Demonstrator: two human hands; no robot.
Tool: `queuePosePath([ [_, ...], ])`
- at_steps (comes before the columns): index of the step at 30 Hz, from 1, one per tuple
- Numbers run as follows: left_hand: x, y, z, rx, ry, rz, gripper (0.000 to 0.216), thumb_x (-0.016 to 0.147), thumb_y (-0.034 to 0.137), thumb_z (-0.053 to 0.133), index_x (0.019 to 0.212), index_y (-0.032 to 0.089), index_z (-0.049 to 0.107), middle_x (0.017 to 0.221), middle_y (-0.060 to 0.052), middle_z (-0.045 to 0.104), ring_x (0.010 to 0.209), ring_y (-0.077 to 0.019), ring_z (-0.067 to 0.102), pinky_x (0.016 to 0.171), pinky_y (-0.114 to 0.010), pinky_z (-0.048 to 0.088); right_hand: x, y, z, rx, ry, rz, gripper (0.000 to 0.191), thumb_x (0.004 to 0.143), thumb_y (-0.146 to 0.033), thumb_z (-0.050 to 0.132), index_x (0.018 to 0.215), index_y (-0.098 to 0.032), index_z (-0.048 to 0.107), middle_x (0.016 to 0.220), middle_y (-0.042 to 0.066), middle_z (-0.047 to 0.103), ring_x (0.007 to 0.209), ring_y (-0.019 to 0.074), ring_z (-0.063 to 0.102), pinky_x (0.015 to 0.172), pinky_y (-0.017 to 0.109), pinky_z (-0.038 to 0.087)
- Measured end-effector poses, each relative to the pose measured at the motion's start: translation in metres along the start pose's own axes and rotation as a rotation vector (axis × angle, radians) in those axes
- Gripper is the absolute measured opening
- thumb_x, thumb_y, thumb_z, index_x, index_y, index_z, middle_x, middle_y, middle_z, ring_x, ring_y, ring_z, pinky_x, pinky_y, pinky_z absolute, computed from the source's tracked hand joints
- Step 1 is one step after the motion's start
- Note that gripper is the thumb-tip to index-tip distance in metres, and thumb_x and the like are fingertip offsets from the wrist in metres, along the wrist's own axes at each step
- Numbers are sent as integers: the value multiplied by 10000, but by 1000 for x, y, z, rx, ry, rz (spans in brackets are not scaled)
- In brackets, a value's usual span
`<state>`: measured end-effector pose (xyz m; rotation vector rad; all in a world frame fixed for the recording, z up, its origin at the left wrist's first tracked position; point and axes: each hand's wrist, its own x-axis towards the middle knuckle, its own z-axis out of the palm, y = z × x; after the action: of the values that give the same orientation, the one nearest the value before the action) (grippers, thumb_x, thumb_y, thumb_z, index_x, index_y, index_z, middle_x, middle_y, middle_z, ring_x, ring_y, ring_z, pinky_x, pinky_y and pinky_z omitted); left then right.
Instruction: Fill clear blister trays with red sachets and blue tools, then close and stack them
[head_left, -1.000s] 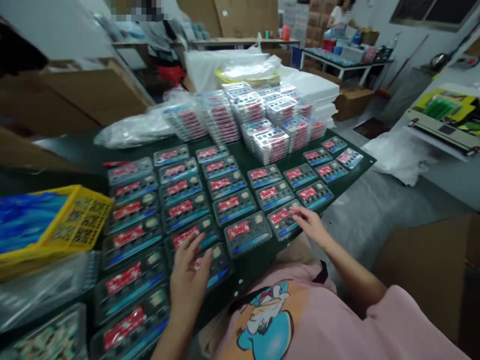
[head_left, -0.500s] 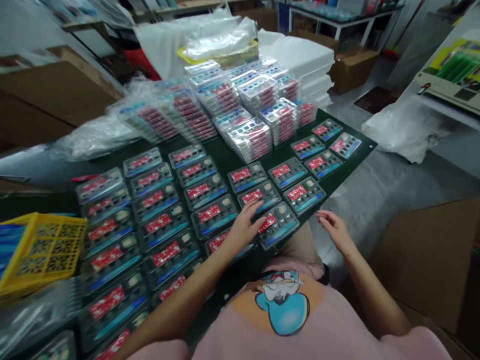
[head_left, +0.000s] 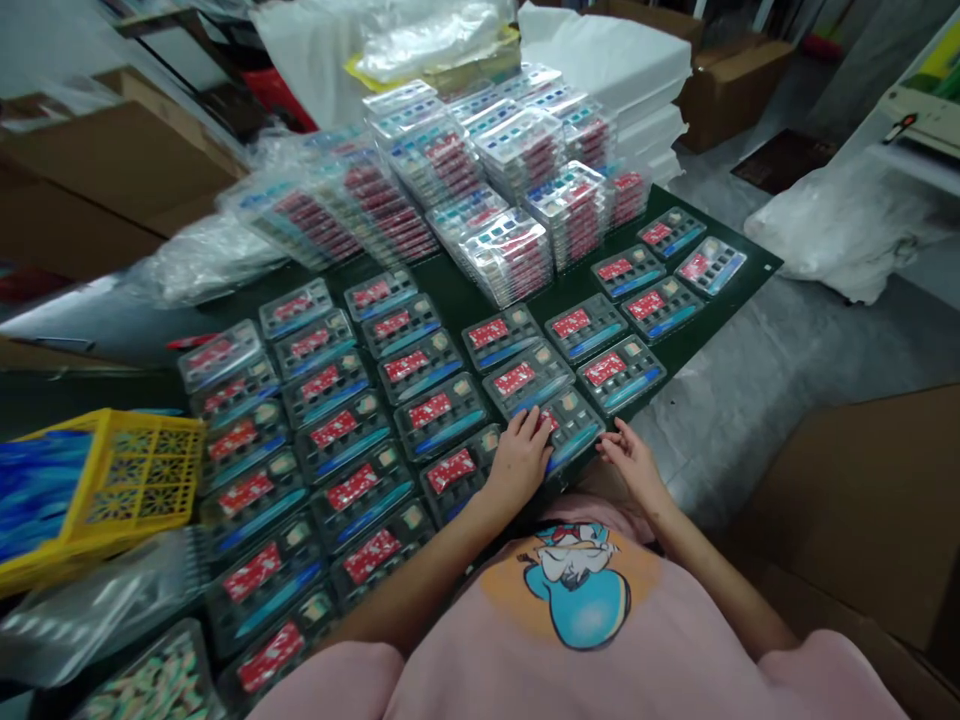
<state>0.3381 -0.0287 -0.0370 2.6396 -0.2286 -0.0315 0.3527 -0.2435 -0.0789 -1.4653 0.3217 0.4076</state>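
Observation:
Just in front of me lies a clear plastic blister tray (head_left: 571,422) with a red patterned card, small dark slots, a tan piece and a light-blue pen. My left hand (head_left: 523,460) rests over its left side, fingers stretched onto the red card. By the tray's right corner is my right hand (head_left: 631,462), fingers loosely bent and apart, with nothing seen in them. Whether its fingertips touch the tray I cannot tell. Similar filled trays lie in rows to the left, and another filled tray (head_left: 621,374) lies just beyond.
Stacks of packed trays (head_left: 506,258) stand at the back of the dark green table (head_left: 720,312). A yellow basket (head_left: 146,470) of blue pens is at left, near a container of small tan-green pieces (head_left: 161,680). Cardboard boxes (head_left: 862,490) stand at right.
My left hand has come down farther over the near tray's left side. My right hand has moved left, up to the tray's right corner. The view has tilted down slightly.

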Motion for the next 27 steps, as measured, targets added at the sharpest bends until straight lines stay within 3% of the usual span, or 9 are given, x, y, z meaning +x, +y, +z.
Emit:
queuePosePath([
  [4,-9,3,4,-57,3,15,391,882,190,506,1252,131,615,1449,-212,486,1381,-369,380,1102,-592,342,-1,-6,0,-226,-24,-108,555,772,-454,648,1247,-171,595,853,39,672,749,182,631,746,357,541],
  [8,-18,8,8,-70,-39,31,434,872,246,560,1286,119,588,1450,-216,484,1365,-368,397,1102,-578,343,-12,-4,-4,-418,28,-217,340,814,-456,624,1035,-198,643,930,60,645,842,199,604,794,348,520],
  [12,-23,16,10,-77,-91,69,441,857,242,598,1288,147,593,1458,-186,488,1350,-374,403,1064,-566,383,-24,8,-9,-273,54,-126,274,823,-481,616,873,-219,555,850,19,605,752,170,582,720,312,511],
  [15,-24,19,7,-105,-117,103,397,869,246,596,1259,176,620,1440,-167,513,1327,-370,423,1031,-562,407,-30,10,-12,-117,43,-46,294,799,-482,641,881,-229,517,802,-4,597,706,162,580,661,292,501],
  [19,-18,22,-6,-292,44,74,424,900,294,574,1320,229,586,1480,-133,476,1333,-316,429,1090,-540,364,-28,-16,-25,-84,46,-101,310,779,-460,683,954,-231,567,875,24,653,799,182,608,712,297,504],
  [22,-6,29,-10,-592,201,-97,561,893,331,594,1436,259,468,1544,-112,391,1394,-285,380,1151,-507,301,-8,-50,-44,-50,103,-183,311,782,-441,693,986,-229,593,850,20,647,739,160,587,680,284,490],
  [24,8,37,-3,-903,212,-301,621,885,363,609,1468,264,422,1528,-110,413,1366,-270,431,1135,-469,337,16,-72,-58,-58,135,-231,320,776,-440,693,994,-225,602,820,14,638,695,147,567,646,273,477],
  [27,34,49,14,-1334,170,-645,645,841,372,674,1436,227,470,1445,-134,507,1264,-247,540,1090,-403,394,58,-93,-74,-121,175,-271,357,751,-463,685,995,-214,608,782,8,635,655,142,550,620,275,469],
])
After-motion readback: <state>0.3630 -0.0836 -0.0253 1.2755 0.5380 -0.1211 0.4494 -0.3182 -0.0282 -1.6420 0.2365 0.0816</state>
